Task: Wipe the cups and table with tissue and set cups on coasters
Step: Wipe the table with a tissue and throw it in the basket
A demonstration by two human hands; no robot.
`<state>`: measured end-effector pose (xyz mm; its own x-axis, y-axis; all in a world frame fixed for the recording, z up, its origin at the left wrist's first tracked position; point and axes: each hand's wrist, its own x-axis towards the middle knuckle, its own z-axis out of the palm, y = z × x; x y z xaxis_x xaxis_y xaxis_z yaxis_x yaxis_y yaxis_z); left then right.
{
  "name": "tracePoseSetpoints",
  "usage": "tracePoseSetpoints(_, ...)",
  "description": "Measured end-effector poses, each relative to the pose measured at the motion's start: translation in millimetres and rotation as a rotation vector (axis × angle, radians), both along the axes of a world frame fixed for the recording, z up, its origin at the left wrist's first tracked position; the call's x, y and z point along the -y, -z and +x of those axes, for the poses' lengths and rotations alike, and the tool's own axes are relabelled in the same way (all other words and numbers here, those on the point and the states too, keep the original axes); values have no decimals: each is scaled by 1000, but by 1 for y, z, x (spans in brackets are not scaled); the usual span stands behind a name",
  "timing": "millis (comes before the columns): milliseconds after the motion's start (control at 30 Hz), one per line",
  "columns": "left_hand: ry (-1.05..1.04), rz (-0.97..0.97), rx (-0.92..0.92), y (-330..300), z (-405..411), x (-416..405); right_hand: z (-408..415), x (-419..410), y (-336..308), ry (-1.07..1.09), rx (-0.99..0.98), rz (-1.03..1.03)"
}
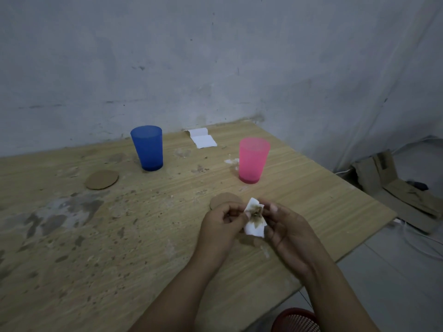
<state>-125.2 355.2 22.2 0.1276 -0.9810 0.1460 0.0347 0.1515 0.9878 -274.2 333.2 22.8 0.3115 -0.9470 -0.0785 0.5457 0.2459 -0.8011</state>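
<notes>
Left hand: we see our left hand [221, 224] above the table's right half, toward its near edge, fingers curled in and pinching the left side of the tissue.
Right hand: our right hand [288, 230] faces it, thumb and fingertips pinching the tissue's right side, the remaining fingers bent loosely beneath.
Tissue: the white tissue [254, 220] is held between both hands, crumpled, with a brown stain across its upper middle; it hangs clear of the tabletop.
Blue cup: we find the blue cup [148, 147] upright near the far edge, roughly mid-table, standing straight on the wood and not on a coaster.
Pink cup: the pink cup [253, 160] stands upright toward the right edge, also on bare wood, with a white smear just to its left.
Left coaster: a round brown coaster [102, 179] lies flat in front and to the left of the blue cup, close to it but apart.
Near coaster: a second coaster [224, 199] lies in front of the pink cup, partly hidden behind our left hand.
Spare tissue: a folded white sheet [202, 138] lies at the far edge, between the two cups.
Table: the wooden table [72, 236] shows grey and brown blotches, heaviest across its left half.
Floor: cardboard pieces [393, 188] lie beyond the right edge; a red basket [296, 319] sits below the near edge.
</notes>
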Motion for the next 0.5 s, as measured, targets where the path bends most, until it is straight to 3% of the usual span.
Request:
tracePoseSetpoints(400,71,43,-235,1,1,1,4,-5,7,79,-168,-118)
tracePoseSetpoints(500,75,18,-201,1,0,0,5,-7,8,60,-209,-195)
